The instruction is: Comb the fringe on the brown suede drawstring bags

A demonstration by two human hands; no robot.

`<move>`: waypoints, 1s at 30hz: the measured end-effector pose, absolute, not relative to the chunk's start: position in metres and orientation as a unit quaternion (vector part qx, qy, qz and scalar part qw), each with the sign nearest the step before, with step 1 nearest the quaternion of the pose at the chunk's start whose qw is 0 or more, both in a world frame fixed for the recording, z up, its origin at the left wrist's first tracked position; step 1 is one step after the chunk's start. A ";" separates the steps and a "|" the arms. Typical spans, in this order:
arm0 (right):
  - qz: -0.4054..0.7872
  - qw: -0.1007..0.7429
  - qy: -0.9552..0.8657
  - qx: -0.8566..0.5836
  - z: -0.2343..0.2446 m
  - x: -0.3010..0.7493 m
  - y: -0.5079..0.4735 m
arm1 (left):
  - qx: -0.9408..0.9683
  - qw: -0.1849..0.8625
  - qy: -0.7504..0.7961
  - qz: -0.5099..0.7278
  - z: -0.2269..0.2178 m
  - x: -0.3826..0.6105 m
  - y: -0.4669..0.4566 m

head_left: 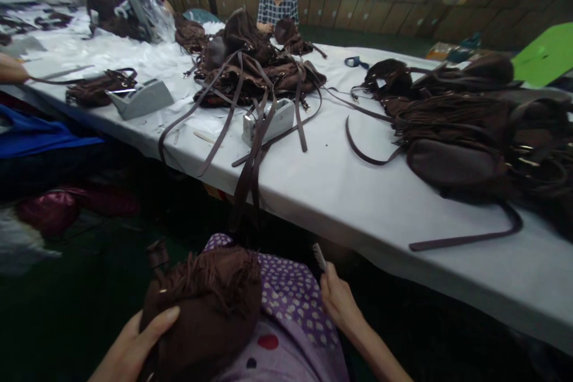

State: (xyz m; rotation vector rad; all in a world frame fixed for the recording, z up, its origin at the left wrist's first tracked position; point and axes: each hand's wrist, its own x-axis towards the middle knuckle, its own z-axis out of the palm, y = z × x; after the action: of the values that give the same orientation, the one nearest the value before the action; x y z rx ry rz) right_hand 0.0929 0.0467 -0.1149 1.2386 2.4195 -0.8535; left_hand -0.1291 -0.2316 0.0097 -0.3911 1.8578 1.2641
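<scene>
A dark brown fringed bag [201,310] rests on my lap over a purple dotted apron [290,292]. My left hand [138,340] grips the bag's left side, thumb on top and the other fingers hidden beneath it. To the right of the bag, apart from it, my right hand [338,298] is closed on a small comb [319,257], whose toothed end points up and away from me. The bag's fringe lies loosely across its upper part.
A white-covered table [313,185] crosses ahead, bearing brown bags [255,77] with straps hanging over its edge, more bags [452,125] at right, and tape dispensers [273,121]. A person [277,6] sits opposite; another person's hand [12,70] holds a strap at left.
</scene>
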 end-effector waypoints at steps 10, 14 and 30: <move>-0.169 -0.033 0.985 0.005 -0.040 0.000 -0.079 | -0.005 0.448 0.732 0.514 0.011 -0.117 -0.204; -0.078 0.109 0.980 0.145 -0.072 -0.009 -0.060 | -0.002 0.406 0.773 0.487 0.010 -0.115 -0.218; -0.051 0.263 0.856 0.442 -0.151 0.109 0.049 | -0.077 0.350 0.794 0.491 0.016 -0.123 -0.235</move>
State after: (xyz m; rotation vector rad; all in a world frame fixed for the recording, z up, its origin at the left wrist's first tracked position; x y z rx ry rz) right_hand 0.1093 0.0488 -0.1514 1.1947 2.3155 -0.1379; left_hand -0.1234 -0.2348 0.0155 -0.2005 2.0571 1.2724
